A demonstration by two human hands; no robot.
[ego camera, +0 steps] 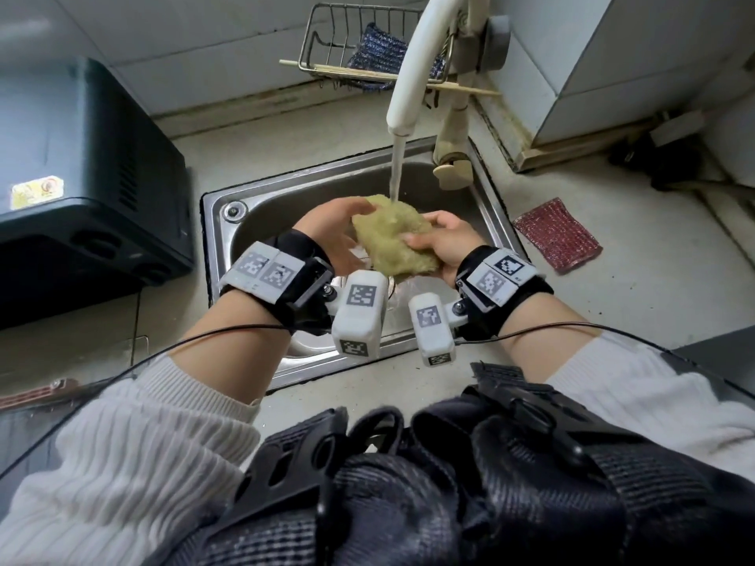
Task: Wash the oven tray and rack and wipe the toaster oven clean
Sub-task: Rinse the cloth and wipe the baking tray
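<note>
A yellow-green cloth (390,234) hangs over the steel sink (261,206) under water running from the white faucet (412,75). My right hand (443,239) grips the cloth's right edge, fingers curled over it. My left hand (333,230) cups the cloth's left side, its fingers hidden behind the cloth. The black toaster oven (81,189) stands on the counter to the left of the sink. No tray or rack is in view.
A red scouring cloth (557,234) lies on the counter right of the sink. A wire basket (327,38) on the back wall holds a dark blue cloth (380,51) and chopsticks (461,88). White tiled cabinet at back right.
</note>
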